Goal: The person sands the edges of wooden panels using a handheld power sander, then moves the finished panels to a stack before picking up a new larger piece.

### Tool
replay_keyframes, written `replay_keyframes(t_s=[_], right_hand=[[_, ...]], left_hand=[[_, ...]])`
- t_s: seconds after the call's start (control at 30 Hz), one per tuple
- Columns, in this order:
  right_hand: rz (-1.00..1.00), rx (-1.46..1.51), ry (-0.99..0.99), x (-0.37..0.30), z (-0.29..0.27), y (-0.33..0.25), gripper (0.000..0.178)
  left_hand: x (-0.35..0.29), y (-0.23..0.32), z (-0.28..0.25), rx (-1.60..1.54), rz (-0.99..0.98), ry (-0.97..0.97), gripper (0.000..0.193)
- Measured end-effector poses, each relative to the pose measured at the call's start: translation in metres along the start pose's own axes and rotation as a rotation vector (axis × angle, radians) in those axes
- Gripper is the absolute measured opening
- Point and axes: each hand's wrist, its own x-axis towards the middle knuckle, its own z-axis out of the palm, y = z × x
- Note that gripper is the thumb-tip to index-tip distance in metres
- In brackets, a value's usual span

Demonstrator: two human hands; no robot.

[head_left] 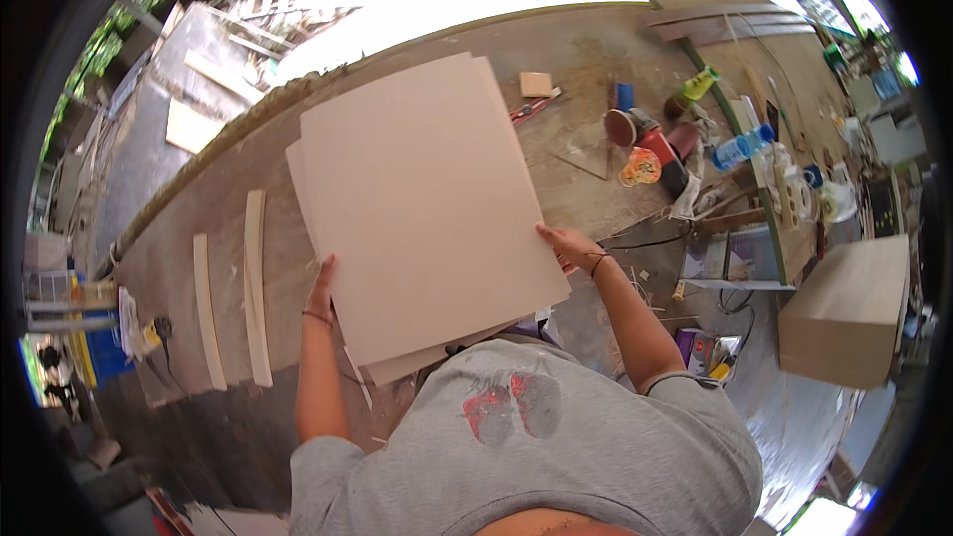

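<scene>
A small stack of flat, light-brown rectangular boards (427,199) lies in front of me, its sheets slightly out of line with each other. On its left edge rests my left hand (321,290), thumb side up, the other fingers hidden under or behind the edge. Across from it, my right hand (569,246) grips the right edge, thumb on top and fingers curled beneath. The near end of the stack reaches close to my grey shirt. Whether the boards lie fully on the workbench (397,48) or are partly lifted, I cannot tell.
Narrow wooden strips (256,288) lie left of the boards. Right of them are a small wood block (535,84), a sander-like tool (655,144), an orange packet (640,167) and a water bottle (743,147). A cardboard box (844,313) stands far right.
</scene>
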Motion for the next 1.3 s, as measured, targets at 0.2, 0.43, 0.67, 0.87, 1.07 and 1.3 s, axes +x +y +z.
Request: replay_keyframes(t_s=[0.2,0.43,0.67,0.87,1.07,1.3], right_hand=[[0.019,0.22,-0.21,0.05,-0.019,0.0,0.094],[-0.209,0.467,-0.324,0.071,-0.008,-0.025,0.09],[-0.278,0.451,-0.203,0.047,0.028,-0.059,0.073],[-0.34,0.45,-0.25,0.045,0.036,-0.056,0.064],[-0.444,0.457,-0.385,0.064,0.025,-0.056,0.065],[-0.543,0.378,-0.758,0.083,0.039,-0.082,0.068]], left_hand=[[0.006,-0.006,-0.013,-0.121,0.076,-0.119,0.063],[0.004,0.0,-0.012,-0.215,-0.038,-0.143,0.075],[-0.03,0.017,0.01,-0.206,0.104,-0.099,0.08],[-0.026,-0.001,-0.003,0.037,0.135,0.306,0.076],[-0.057,-0.018,-0.004,0.071,0.276,0.445,0.074],[-0.16,-0.071,0.006,0.011,0.547,0.727,0.07]])
